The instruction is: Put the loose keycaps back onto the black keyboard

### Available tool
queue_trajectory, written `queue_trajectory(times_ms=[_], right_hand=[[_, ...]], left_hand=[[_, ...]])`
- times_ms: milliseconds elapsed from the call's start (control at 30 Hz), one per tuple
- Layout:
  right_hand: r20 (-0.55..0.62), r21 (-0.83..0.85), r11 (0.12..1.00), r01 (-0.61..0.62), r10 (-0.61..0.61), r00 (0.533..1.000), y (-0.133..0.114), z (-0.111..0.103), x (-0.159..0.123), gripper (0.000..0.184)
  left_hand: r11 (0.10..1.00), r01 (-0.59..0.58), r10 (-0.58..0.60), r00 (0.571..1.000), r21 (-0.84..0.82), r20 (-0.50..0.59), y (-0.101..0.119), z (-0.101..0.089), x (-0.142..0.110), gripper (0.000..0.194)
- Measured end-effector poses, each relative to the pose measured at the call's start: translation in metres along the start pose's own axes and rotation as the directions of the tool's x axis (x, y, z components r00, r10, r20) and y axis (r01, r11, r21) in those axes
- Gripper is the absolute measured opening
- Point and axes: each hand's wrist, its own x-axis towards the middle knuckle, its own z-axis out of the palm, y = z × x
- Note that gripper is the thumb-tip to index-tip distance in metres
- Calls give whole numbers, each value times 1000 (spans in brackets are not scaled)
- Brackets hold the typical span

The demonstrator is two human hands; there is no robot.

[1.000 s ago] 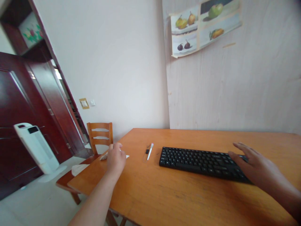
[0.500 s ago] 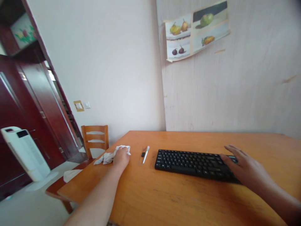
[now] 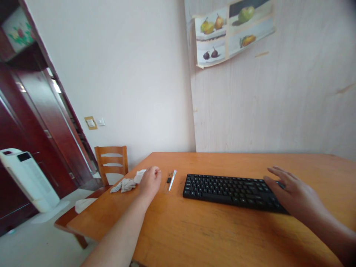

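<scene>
My left hand (image 3: pixel 151 182) is above the table's left part with its fingers curled in, and nothing shows in them. Just behind and to its left lie a white cloth (image 3: pixel 139 175), partly hidden by the hand, and a crumpled greyish cloth (image 3: pixel 124 185). A slim white pen-like stick (image 3: pixel 172 180) rests to the right of this hand, beside a small black object (image 3: pixel 168 180) whose kind I cannot make out. My right hand (image 3: pixel 289 189), fingers stretched out, is over the right end of a black keyboard (image 3: pixel 222 190); whether it touches the keys is unclear.
The wooden table (image 3: pixel 211 233) reaches back to the wall. A wooden chair (image 3: pixel 111 161) stands past its left edge, with white fabric (image 3: pixel 84 204) on a wooden seat. A white appliance (image 3: pixel 30 181) stands on the floor at far left. Fruit pictures (image 3: pixel 213 40) hang on the wall.
My left hand has let go of the white cloth and shifted right and slightly up, towards the white stick. My right hand stays over the keyboard, and the view has tilted slightly.
</scene>
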Motion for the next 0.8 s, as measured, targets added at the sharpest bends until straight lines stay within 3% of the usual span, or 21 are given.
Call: queue_trajectory(times_ms=[167,333,800], right_hand=[[7,28,1000,5,-5,1000,-1,-1,0,54],[-2,36,999,-1,1,1000,-5,-2,0,53],[-2,75,996,-39,39,999,-12,-6,-2,52]], left_hand=[[998,16,-4,983,-67,184,7,20,-2,13],[996,76,-62,960,-42,273,5,35,-9,7],[997,61,-71,958,47,279,14,22,-11,13]])
